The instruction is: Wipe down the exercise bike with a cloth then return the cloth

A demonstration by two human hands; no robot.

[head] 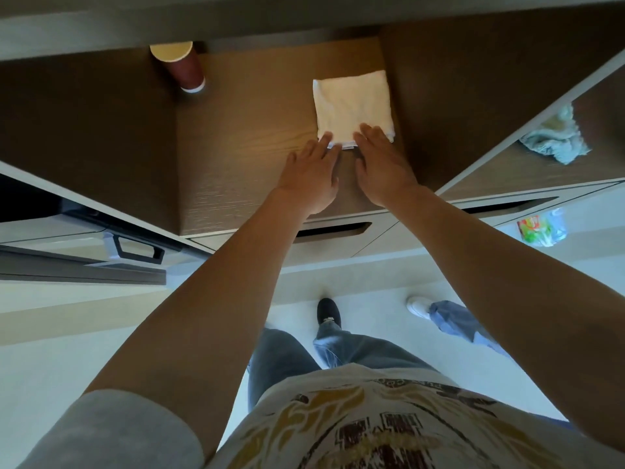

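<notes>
A white cloth, folded into a square, lies flat on a brown wooden shelf in front of me. My left hand reaches out with straight fingers whose tips touch the cloth's near left corner. My right hand lies beside it, its straight fingers resting on the cloth's near edge. Neither hand grips the cloth. The exercise bike is not in view.
A dark red paper cup stands at the back left of the shelf. A crumpled pale towel lies in the compartment to the right. Drawers with slot handles run below. Another person's leg and white shoe stand at the right.
</notes>
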